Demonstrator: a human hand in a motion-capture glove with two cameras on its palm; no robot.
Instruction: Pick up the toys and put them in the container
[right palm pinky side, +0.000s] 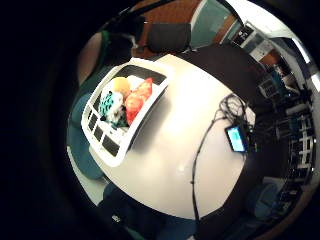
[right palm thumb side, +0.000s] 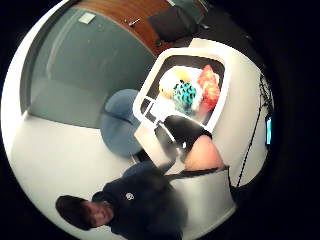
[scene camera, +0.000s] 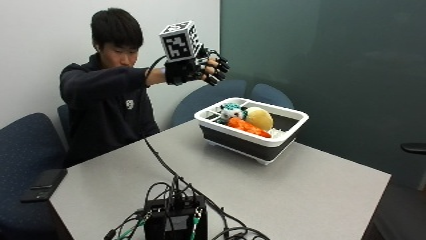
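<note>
**Gloved hand raised above a container that holds the toys**

A person sits at a grey counter (scene camera: 279, 185) with the right hand (scene camera: 200, 67) lifted to about head height. The hand holds nothing; its fingers hang loosely curled, apart from any object.

The container (scene camera: 256, 137), a black tub with a white rim, stands on the counter below the hand and off to its thumb side, well apart from it. Its long axis runs across the counter, away from the person. The bare left hand is not in view, so the gloved hand is the only one seen near the container.

Inside the container lie the toys, touching one another. Three can be counted with confidence: one yellow round toy (scene camera: 259, 119), one orange toy (scene camera: 249, 127) and one teal-and-white spotted toy (scene camera: 231, 112). Something white shows among them in the palm views; whether it is a fourth toy cannot be told.

No toy is seen on the counter outside the container, so the task appears finished or nearly so.

Nearer the camera, a black box with a tangle of cables (scene camera: 174, 215) sits on the counter, and a dark phone (scene camera: 43, 185) lies on an empty chair (scene camera: 23, 155) beside the person.
</note>
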